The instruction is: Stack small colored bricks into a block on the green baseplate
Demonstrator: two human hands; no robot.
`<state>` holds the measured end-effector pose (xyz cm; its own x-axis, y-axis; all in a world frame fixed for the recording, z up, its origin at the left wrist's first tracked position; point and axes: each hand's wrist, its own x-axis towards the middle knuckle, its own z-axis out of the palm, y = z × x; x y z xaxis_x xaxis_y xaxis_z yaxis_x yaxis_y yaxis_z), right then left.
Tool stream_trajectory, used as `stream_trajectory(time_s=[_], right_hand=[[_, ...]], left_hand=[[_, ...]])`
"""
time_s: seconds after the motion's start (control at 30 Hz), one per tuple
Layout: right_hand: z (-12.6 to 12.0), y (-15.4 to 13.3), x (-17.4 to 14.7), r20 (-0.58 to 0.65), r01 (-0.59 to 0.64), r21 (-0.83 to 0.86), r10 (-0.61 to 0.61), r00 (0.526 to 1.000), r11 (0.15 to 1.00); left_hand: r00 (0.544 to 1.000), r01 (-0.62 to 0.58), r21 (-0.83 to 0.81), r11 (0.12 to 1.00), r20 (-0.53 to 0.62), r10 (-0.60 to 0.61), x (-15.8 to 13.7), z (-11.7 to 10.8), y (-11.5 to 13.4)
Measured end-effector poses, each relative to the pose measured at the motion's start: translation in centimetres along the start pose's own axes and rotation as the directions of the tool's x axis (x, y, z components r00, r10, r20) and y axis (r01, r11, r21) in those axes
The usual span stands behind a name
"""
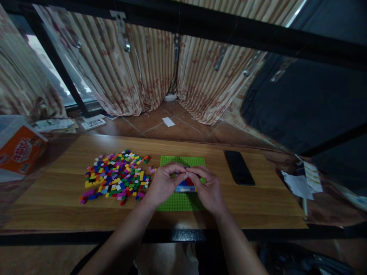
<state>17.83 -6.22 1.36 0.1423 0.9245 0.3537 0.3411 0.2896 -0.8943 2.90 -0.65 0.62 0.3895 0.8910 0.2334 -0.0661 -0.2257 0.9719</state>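
A green studded baseplate [179, 204] lies on the wooden table. On its middle stand joined toy building bricks [185, 188] in blue, red and light blue, partly covered by my fingers. My left hand [166, 182] and my right hand [208, 188] meet just above these bricks, thumbs and fingertips pinched together. Whatever sits between the fingertips is too small and covered to make out. To the left spreads a loose pile of colourful bricks [119, 177], with a few pink bricks [151, 169] lying between the pile and the baseplate.
A black phone [239, 167] lies on the table [266, 206] to the right. Beyond the left end is a clear plastic tub [17, 149] with an orange label. A dark metal bar [160, 21] crosses overhead, with striped curtains [134, 72] behind. Papers [301, 185] lie past the right end.
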Motion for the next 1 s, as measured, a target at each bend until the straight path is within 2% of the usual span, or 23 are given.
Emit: stream_trajectory(time_s=[0.17,0.4,0.53,0.67,0.77,0.87,1.0], right_hand=[[0.0,0.0,0.0,0.011,-0.047,0.057,0.047,0.999,0.997],[-0.3,0.3,0.1,0.015,-0.076,0.004,0.076,0.997,0.997],[-1.0,1.1,0.3,-0.016,-0.052,-0.091,0.051,0.999,0.994],[-1.8,2.2,0.4,-0.066,-0.028,-0.208,0.015,0.998,0.978],[-1.8,2.7,0.3,-0.030,-0.030,-0.270,0.022,0.999,0.962],[-1.4,2.8,0.2,0.013,-0.035,-0.303,0.041,0.999,0.952],[-1.1,2.8,0.2,0.033,-0.036,-0.318,0.050,0.998,0.947]], left_hand=[[0.997,0.076,-0.131,0.988,-0.012,-0.078,0.0,0.1,0.3],[0.997,0.078,-0.166,0.983,0.008,-0.077,0.0,0.2,0.3],[0.996,0.083,-0.111,0.990,-0.019,-0.085,0.1,0.1,0.2],[0.974,0.133,-0.024,0.991,-0.182,-0.135,0.4,-0.5,-0.3],[0.954,0.179,0.069,0.981,-0.255,-0.156,0.6,-1.0,-0.8],[0.948,0.221,0.117,0.968,-0.258,-0.185,0.6,-1.0,-1.1],[0.950,0.269,0.127,0.955,-0.200,-0.241,0.3,-0.7,-1.3]])
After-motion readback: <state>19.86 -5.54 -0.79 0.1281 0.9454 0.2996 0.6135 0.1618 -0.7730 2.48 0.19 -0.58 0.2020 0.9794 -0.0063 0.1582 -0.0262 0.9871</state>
